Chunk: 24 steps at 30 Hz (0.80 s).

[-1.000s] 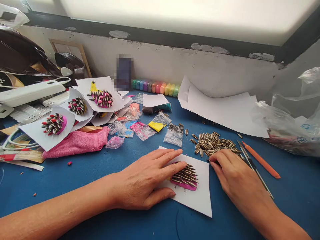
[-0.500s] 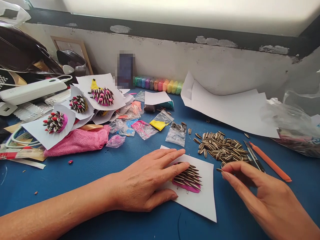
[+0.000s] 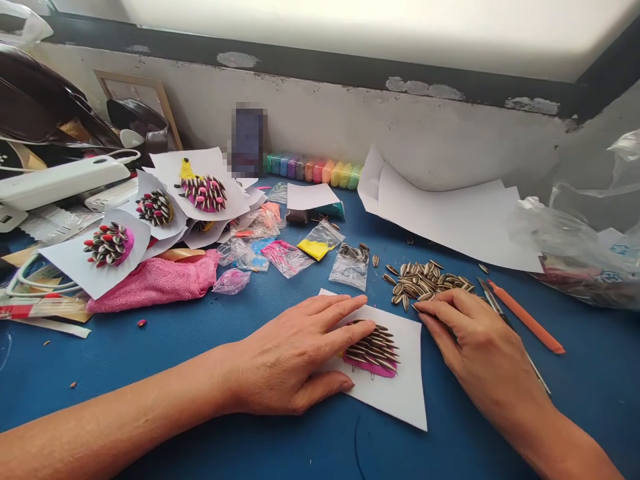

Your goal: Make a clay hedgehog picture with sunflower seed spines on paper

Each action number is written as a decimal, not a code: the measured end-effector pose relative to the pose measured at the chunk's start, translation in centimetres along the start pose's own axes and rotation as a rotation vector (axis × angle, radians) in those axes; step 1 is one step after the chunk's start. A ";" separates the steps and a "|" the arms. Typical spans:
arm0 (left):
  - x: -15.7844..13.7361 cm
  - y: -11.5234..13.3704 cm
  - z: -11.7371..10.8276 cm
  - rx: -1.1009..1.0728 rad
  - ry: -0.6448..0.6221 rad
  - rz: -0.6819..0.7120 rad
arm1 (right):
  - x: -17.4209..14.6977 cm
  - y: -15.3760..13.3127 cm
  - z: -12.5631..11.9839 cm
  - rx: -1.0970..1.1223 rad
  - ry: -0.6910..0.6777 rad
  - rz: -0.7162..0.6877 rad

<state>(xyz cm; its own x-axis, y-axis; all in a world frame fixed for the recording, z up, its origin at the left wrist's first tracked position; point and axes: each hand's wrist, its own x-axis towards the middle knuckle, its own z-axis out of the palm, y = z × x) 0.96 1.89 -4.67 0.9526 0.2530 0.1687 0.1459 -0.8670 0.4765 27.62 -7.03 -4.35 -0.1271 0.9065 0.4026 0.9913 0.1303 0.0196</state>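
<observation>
My left hand (image 3: 300, 353) lies spread on a white sheet of paper (image 3: 400, 400), its fingers stretched over the left side of a pink clay shape (image 3: 375, 367). Rows of striped sunflower seeds (image 3: 377, 345) stick out of that clay, and small drawn legs show below it. Part of the shape is hidden under my fingers. Thumb and forefinger of my right hand (image 3: 480, 340) pinch a single sunflower seed (image 3: 416, 309), mostly covered by the fingertips. This hand is at the near edge of a loose seed pile (image 3: 425, 277), to the right of the paper.
An orange pen-like tool (image 3: 525, 317) and a craft knife (image 3: 493, 297) lie right of the pile. Behind are clay bags (image 3: 315, 248), curled white paper (image 3: 450, 213) and a plastic bag (image 3: 590, 233). Finished seed-and-clay pictures (image 3: 203, 192) and a pink cloth (image 3: 160, 283) are at left.
My right hand has moved left and away from me, closer to the seed pile, still pinching a seed. My left hand stays on the paper. The view has shifted slightly.
</observation>
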 end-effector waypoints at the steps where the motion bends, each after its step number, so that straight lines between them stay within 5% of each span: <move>1: 0.0 0.0 0.0 0.003 0.000 0.001 | 0.0 0.0 0.0 -0.005 -0.008 -0.005; 7: 0.1 0.0 0.0 0.005 0.012 0.004 | 0.0 0.0 0.0 -0.044 -0.030 -0.008; 14: -0.1 -0.1 0.0 -0.003 0.020 0.012 | -0.8 -0.2 -3.0 0.062 -0.068 0.073; 24: -0.2 0.0 0.0 0.000 0.006 0.006 | -2.1 -0.7 -3.5 -0.007 -0.122 -0.031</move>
<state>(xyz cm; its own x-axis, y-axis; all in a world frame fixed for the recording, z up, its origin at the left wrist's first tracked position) 0.77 1.88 -4.74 0.9520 0.2500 0.1769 0.1399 -0.8688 0.4750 27.27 -10.45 -2.00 -0.1604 0.9443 0.2874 0.9870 0.1564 0.0372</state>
